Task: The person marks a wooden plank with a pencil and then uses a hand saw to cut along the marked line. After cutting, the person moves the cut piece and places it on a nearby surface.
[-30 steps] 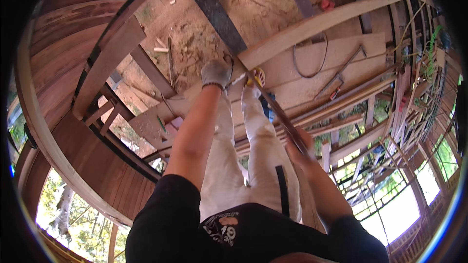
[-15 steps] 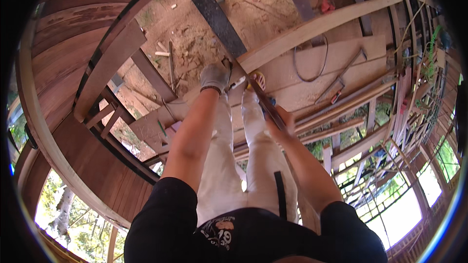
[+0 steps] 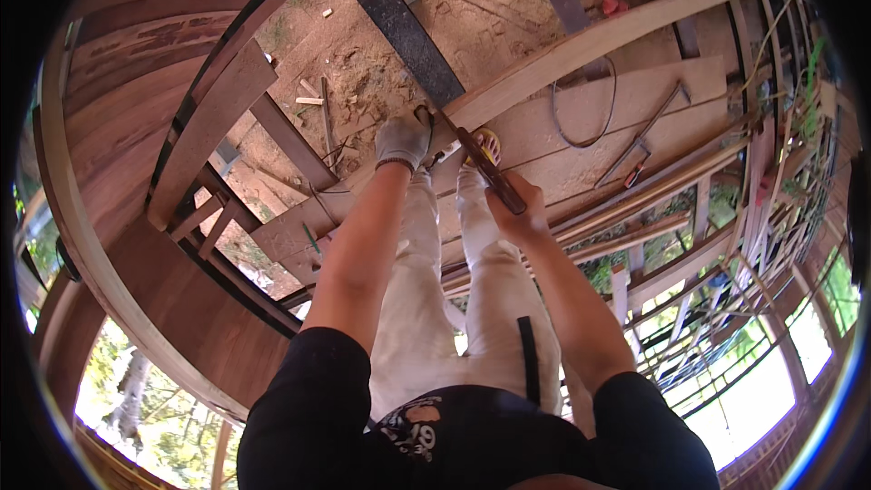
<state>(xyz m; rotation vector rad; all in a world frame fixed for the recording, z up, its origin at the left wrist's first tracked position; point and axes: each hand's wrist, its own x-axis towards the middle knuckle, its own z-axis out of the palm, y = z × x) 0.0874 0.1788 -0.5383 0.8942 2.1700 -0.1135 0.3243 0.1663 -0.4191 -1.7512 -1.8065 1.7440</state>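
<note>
My left hand (image 3: 402,140), in a grey glove, is closed on a long pale wooden plank (image 3: 581,44) that runs away to the upper right. Bare, my right hand (image 3: 522,207) grips the near end of a long, narrow brown tool (image 3: 481,154). It looks like a saw seen along its back; its cutting edge is hidden from above. The tool lies slantwise across the plank, its far end close to my left fingers. Just beyond my right hand, my foot in a yellow sandal (image 3: 490,143) is beside the plank.
Wide boards (image 3: 653,95) lie beneath the plank. A hacksaw-like tool with a red handle (image 3: 633,174) and a bent cable (image 3: 581,141) rest on them. Dark beams (image 3: 399,27) cross the sawdust-covered ground (image 3: 363,82). Curved planking (image 3: 163,45) rises on the left.
My right hand and the brown tool have moved forward, away from my body, along the tool's length. My left hand stays in place on the plank.
</note>
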